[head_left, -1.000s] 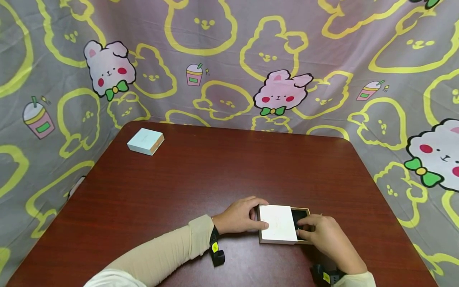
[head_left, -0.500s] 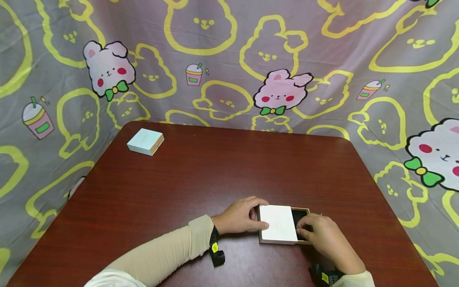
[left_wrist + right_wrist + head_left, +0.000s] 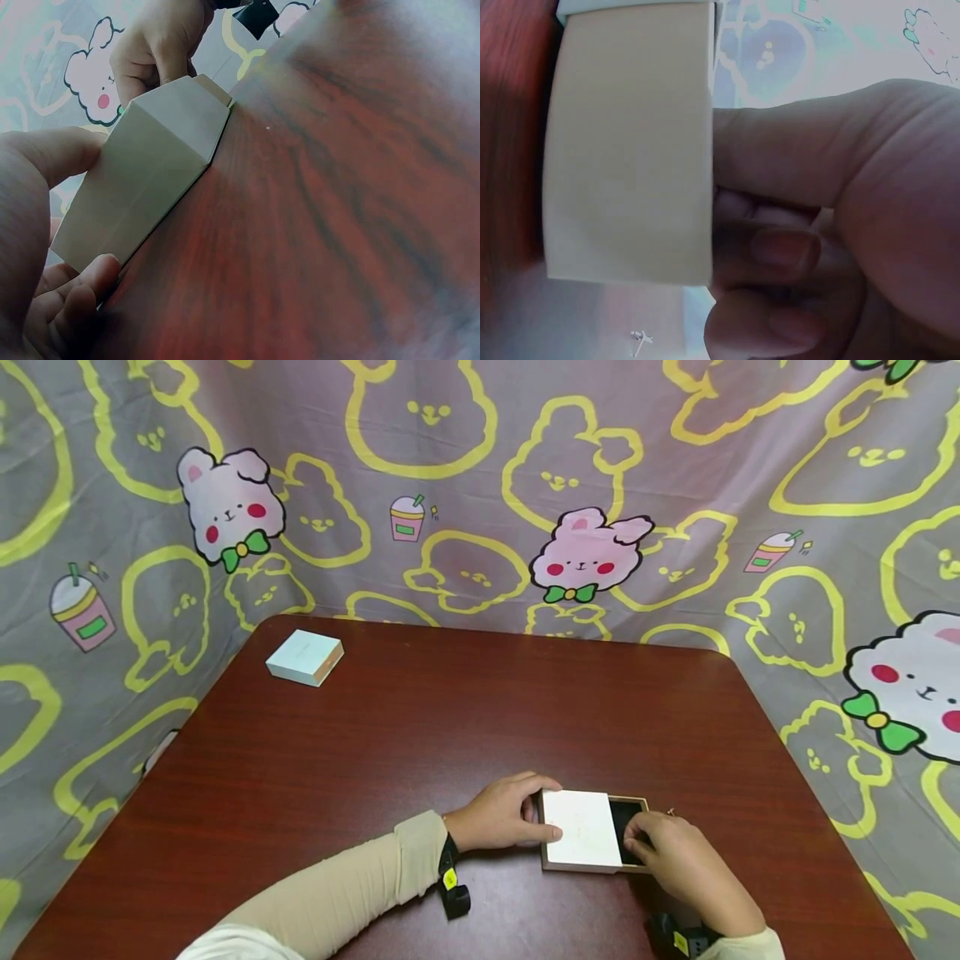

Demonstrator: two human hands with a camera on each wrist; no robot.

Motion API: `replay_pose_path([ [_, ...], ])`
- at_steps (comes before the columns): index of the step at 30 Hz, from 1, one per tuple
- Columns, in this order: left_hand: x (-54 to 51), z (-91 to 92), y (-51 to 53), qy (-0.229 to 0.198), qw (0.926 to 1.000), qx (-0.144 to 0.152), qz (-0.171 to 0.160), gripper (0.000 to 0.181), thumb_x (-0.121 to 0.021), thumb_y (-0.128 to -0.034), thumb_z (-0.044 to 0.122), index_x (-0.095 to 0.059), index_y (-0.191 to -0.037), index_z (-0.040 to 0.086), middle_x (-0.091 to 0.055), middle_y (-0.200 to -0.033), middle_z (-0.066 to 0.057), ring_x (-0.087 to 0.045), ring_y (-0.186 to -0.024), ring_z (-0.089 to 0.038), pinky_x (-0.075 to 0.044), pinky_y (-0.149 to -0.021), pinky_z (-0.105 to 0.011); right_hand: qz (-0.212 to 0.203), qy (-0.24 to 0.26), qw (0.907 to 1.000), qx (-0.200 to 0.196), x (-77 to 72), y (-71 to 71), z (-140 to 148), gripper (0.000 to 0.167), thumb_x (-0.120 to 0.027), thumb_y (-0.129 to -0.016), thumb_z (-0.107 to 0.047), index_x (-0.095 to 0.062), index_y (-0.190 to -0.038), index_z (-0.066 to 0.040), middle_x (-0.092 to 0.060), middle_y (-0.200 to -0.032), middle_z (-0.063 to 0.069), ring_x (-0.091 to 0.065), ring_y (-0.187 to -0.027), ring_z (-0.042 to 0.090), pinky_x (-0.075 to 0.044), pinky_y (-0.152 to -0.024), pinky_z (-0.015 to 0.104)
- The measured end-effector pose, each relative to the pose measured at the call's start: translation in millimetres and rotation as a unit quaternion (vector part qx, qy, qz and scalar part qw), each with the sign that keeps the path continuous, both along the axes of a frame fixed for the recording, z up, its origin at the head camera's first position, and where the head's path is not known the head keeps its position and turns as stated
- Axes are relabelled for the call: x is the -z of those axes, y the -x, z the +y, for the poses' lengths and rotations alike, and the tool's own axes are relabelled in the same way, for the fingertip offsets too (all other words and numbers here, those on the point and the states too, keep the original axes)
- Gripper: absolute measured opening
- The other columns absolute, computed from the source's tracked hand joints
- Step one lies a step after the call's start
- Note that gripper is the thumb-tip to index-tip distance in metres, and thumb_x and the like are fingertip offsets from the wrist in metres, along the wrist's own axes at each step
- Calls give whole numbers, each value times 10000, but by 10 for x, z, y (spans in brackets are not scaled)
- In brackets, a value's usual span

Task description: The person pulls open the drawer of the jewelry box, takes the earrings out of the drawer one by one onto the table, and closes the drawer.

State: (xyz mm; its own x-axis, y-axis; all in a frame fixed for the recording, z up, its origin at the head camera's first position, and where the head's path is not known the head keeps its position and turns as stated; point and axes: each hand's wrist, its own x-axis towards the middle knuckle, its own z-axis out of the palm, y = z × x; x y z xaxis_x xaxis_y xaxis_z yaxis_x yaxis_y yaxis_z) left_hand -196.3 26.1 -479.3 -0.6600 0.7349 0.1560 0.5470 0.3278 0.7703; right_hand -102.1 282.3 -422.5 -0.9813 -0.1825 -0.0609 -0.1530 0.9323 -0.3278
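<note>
My left hand (image 3: 504,812) grips the left end of a white drawer box (image 3: 579,828); the thumb lies on its top near the front edge. In the left wrist view, the fingers (image 3: 97,274) curl against the box's end. The inner tray (image 3: 636,798) sticks out partway to the right and shows a black inside (image 3: 625,821). My right hand (image 3: 686,852) reaches over the tray's front right corner with bent fingers dipping inside. In the right wrist view, the tray's pale outer wall (image 3: 630,150) hides the thumb tip, and I cannot see whether the fingers hold anything.
A second box (image 3: 304,657), pale blue-white, lies at the far left corner of the brown table (image 3: 420,710). A patterned cloth (image 3: 465,460) hangs behind and along both sides. A black wrist camera (image 3: 453,889) sits below my left wrist.
The right hand's thumb and fingers have drawn closer together inside the tray, with a slight shift. The left hand and the box stay where they were.
</note>
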Motion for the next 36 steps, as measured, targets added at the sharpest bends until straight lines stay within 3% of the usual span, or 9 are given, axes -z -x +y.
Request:
replay_pose_path([
  [15,3,-6,0,-2,10000,30,-31,572,-746,-830,478,-568,-1313,228,-540,-887,107,-520,-689,22,-449,-633,-185,186,238,9995,5,-25,-54,23,161,-713,-882,-101,-600,-816,-195,-453,-693,-126,-428,-617,49,-382,-588,286],
  [25,-15,-6,-3,3,10000,48,-50,581,-742,-835,471,-566,-1322,207,-536,-886,114,-517,-688,23,-448,-641,-187,68,433,9988,234,-46,-60,23,129,-695,-902,-110,-618,-835,-190,-452,-647,-114,-413,-588,59,-367,-561,271],
  [36,8,0,-1,-31,10000,26,-28,572,-748,-829,471,-572,-1311,219,-533,-881,120,-514,-683,28,-447,-637,-186,333,634,9965,434,-67,-66,50,134,-703,-891,-86,-630,-833,-182,-470,-694,-92,-427,-594,58,-378,-543,257],
])
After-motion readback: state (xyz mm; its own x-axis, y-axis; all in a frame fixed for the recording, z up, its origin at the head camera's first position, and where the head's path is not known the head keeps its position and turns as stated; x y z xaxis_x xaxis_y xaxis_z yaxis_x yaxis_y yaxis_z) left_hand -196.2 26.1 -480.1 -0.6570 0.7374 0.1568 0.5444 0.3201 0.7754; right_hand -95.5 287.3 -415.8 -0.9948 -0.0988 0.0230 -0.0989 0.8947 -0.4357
